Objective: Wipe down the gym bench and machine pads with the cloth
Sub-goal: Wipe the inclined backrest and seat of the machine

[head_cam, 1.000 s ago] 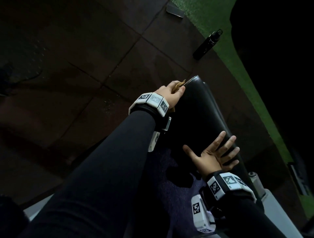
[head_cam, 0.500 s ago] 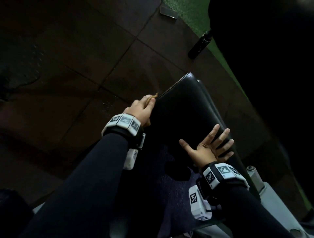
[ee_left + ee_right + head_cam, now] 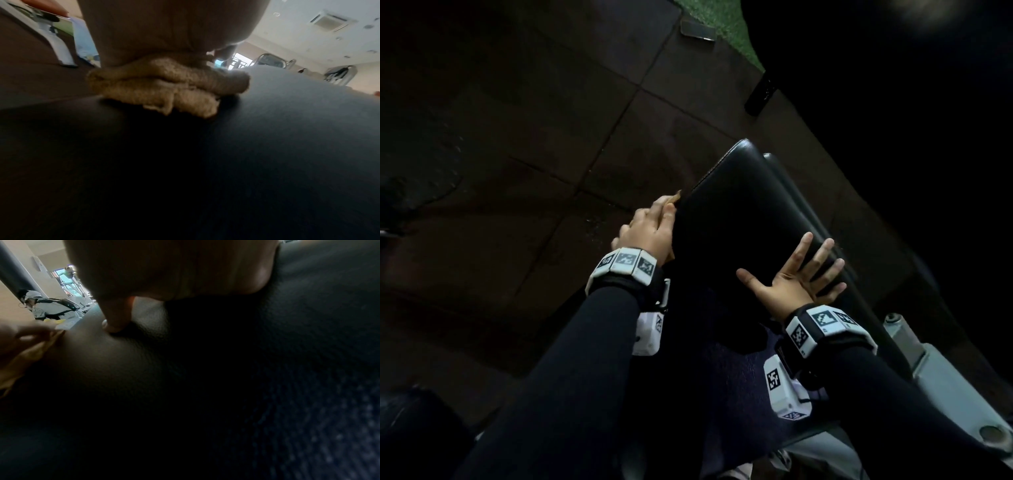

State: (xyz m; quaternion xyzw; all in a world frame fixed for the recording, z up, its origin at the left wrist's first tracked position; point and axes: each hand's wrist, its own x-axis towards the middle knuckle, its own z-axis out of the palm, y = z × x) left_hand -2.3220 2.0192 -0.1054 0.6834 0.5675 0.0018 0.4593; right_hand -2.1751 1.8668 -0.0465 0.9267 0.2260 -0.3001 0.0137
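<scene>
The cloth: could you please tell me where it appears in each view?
Head: cloth, a tan sliver by the left hand, left of centre.
Left wrist: upper centre, bunched on the pad.
Right wrist: far left edge, blurred.
Shared landmark: black bench pad.

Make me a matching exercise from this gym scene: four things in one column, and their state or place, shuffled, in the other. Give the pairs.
Things:
1. left hand
2. right hand
3. cloth
4. bottle

States or places:
A. lies on the floor beyond the bench pad
B. fingers spread flat on the pad
C. bunched, tan, pressed on the pad's edge
D. grips the cloth

Pairs: 1-D, 2-B, 3-C, 4-A
</scene>
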